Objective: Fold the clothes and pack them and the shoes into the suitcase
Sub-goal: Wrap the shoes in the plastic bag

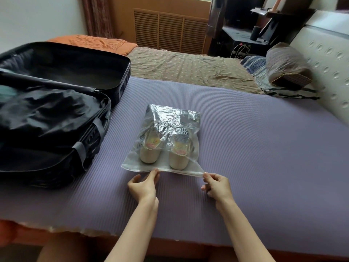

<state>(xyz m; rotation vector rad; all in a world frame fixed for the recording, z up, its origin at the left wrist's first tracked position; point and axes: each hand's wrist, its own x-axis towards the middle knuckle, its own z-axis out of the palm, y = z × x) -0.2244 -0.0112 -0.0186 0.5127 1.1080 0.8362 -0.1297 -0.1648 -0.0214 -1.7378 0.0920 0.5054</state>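
Note:
A clear plastic zip bag (170,118) lies flat on the purple mat (255,148), with two beige shoes (164,152) side by side inside it. My left hand (144,185) pinches the bag's near sealed edge around its middle. My right hand (217,185) pinches the same edge at its right corner. The black suitcase (56,103) lies open to the left; its near half holds dark folded clothing (43,112) and its far half looks empty.
A brown patterned sheet (185,67) covers the bed beyond the mat, with an orange blanket (94,42) at the far left. A striped pillow (287,65) leans on the white padded headboard (328,72) at right. The bed's edge runs below my forearms.

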